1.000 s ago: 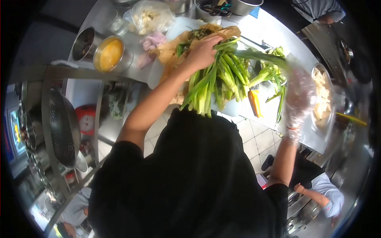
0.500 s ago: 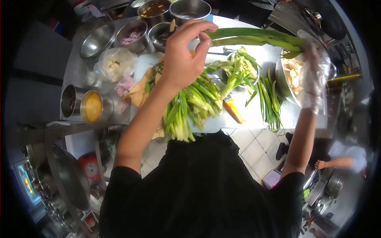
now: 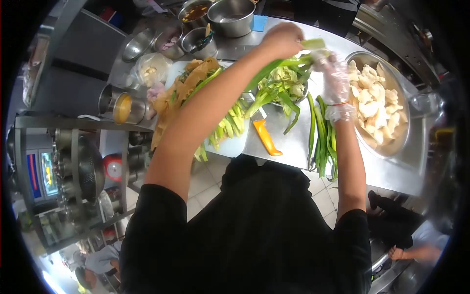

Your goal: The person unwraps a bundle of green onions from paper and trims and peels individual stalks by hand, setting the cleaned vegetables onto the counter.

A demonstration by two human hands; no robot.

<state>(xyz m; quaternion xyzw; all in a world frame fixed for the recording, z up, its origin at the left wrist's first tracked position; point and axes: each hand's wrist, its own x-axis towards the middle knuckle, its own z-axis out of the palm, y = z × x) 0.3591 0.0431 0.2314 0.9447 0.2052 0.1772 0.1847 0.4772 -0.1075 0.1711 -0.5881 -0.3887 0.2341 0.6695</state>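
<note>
My bare left hand [image 3: 284, 41] is closed around a green leek stalk [image 3: 295, 62], above a bowl of trimmed leaves [image 3: 281, 88]. Its long green leaf hangs down to the left, past the forearm. Close by on the right, my right hand [image 3: 333, 73], in a clear plastic glove, grips the same leek; motion blurs its fingertips. Below my arms, a knife with an orange handle [image 3: 267, 139] lies on the steel table. Several long green stalks [image 3: 322, 134] lie beside my right forearm. More cut greens [image 3: 230, 125] are heaped on the white cutting board [image 3: 238, 144], partly hidden by my left arm.
A large steel basin of pale chunks [image 3: 377, 105] stands at the right. Steel pots [image 3: 231, 19] line the back, with a bag of pale pieces [image 3: 149, 68] at the left. Brown paper [image 3: 191, 85] lies over the board. Other people [image 3: 421, 250] are around the table.
Both hands have come together over the bowl: the left moved right, the right moved left off the basin. The leek, stretched between them before, now hangs leftward. The whole view has shifted.
</note>
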